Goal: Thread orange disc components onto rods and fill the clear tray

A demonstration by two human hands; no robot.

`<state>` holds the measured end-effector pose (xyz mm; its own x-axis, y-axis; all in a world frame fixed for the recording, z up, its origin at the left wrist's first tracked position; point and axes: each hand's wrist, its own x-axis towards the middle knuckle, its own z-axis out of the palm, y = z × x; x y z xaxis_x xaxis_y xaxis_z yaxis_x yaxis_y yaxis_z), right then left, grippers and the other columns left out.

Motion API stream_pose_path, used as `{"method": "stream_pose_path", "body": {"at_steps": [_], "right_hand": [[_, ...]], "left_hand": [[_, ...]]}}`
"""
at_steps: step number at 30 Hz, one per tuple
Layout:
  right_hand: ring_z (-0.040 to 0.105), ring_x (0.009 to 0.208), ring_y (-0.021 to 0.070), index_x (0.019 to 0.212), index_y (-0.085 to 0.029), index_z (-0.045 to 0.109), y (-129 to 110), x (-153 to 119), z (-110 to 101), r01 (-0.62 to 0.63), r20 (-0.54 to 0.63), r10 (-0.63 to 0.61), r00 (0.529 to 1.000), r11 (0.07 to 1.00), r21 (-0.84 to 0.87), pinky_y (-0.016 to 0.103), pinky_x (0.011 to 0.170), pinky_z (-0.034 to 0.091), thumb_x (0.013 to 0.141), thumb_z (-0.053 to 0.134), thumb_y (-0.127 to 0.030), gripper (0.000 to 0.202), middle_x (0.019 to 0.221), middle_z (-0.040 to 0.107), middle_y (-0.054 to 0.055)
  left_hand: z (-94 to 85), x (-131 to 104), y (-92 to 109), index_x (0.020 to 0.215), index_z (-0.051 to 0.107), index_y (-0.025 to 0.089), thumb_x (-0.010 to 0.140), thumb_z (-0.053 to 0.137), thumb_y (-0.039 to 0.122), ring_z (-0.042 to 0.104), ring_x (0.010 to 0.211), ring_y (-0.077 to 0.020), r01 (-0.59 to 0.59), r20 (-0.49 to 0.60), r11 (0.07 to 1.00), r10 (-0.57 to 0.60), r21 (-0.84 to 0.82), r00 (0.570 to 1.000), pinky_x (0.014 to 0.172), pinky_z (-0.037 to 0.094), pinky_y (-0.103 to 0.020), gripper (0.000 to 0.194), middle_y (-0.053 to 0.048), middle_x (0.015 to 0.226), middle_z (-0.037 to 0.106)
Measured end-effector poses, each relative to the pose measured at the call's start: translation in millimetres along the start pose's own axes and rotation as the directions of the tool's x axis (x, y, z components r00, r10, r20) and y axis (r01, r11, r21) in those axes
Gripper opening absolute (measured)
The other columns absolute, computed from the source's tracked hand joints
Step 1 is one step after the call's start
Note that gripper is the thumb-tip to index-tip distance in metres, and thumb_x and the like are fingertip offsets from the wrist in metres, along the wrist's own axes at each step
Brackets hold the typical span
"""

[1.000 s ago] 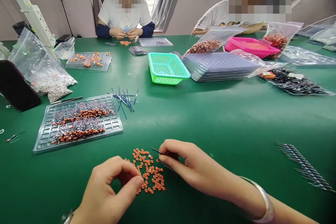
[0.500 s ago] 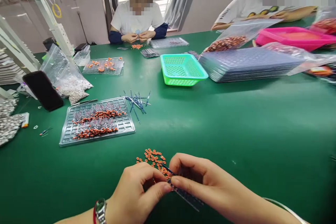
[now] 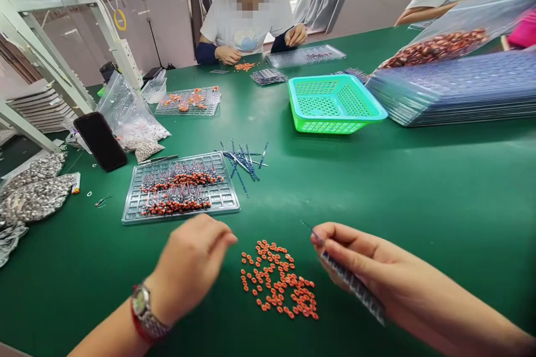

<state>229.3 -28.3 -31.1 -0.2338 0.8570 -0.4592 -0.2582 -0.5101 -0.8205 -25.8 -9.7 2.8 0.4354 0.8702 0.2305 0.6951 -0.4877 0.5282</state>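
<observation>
My left hand is just above the front edge of a clear plastic tray. Its fingers are pinched together, and whatever they may hold is hidden. The tray carries two rows of small orange-tipped parts with fine wires. Between my hands, small orange ring-like pieces lie scattered on the green table. On their right, my right hand is closed around a bundle of thin dark strips. One strip end pokes out past its fingertips.
Loose blue strips lie beyond the tray. Further back are a green basket, a stack of clear trays, a phone and bags of small parts. A co-worker sits across the table.
My hands have parted: the left went toward the tray, the right moved rightward with the strips. The orange pieces are now uncovered. My view has swung somewhat left.
</observation>
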Motion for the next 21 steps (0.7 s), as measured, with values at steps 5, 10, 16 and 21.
{"method": "stream_pose_path", "body": {"at_steps": [5,10,16,21], "right_hand": [[0.053,0.066,0.0109,0.078,-0.023,0.068,-6,7,-14,-0.023,-0.166,0.047,0.985,0.99,0.141,0.015,0.057,0.051,0.052,0.09,-0.04,0.038,0.075,0.057,-0.002],[0.053,0.068,0.0114,0.081,-0.023,0.067,-8,9,-10,-0.049,-0.158,0.066,0.985,0.992,0.113,0.016,0.057,0.051,0.05,0.09,-0.043,0.044,0.078,0.058,-0.002],[0.05,0.057,0.0137,0.078,-0.02,0.061,-11,6,-20,0.175,-0.097,-0.266,0.959,0.828,-0.533,0.023,0.049,0.043,0.07,0.069,-0.06,0.042,0.065,0.057,0.0],[0.054,0.058,0.0166,0.073,-0.022,0.058,-6,5,-23,0.288,0.09,-0.495,0.864,0.341,-0.895,0.029,0.055,0.044,0.087,0.051,-0.038,0.023,0.066,0.06,0.002]], "left_hand": [[-29.2,10,-44,0.084,0.062,0.017,0.092,0.048,0.026,0.056,0.08,-0.0222,0.086,-0.171,0.795,0.022,0.6,0.985,0.073,0.045,-0.036,0.018,-0.005,0.081,0.063],[-28.1,14,-53,0.081,0.063,0.018,0.09,0.051,0.03,0.054,0.08,-0.0238,0.078,-0.148,0.65,0.054,0.756,0.988,0.07,0.045,-0.036,0.019,-0.005,0.081,0.062],[-28.3,16,-51,0.084,0.065,0.019,0.089,0.054,0.035,0.054,0.079,-0.0236,0.045,-0.187,0.667,0.143,0.743,0.972,0.071,0.044,-0.036,0.02,-0.005,0.08,0.062],[-27.0,17,-51,0.084,0.065,0.021,0.087,0.058,0.033,0.054,0.075,-0.022,0.006,-0.255,0.72,0.237,0.694,0.937,0.071,0.043,-0.036,0.015,-0.003,0.077,0.064]]}}
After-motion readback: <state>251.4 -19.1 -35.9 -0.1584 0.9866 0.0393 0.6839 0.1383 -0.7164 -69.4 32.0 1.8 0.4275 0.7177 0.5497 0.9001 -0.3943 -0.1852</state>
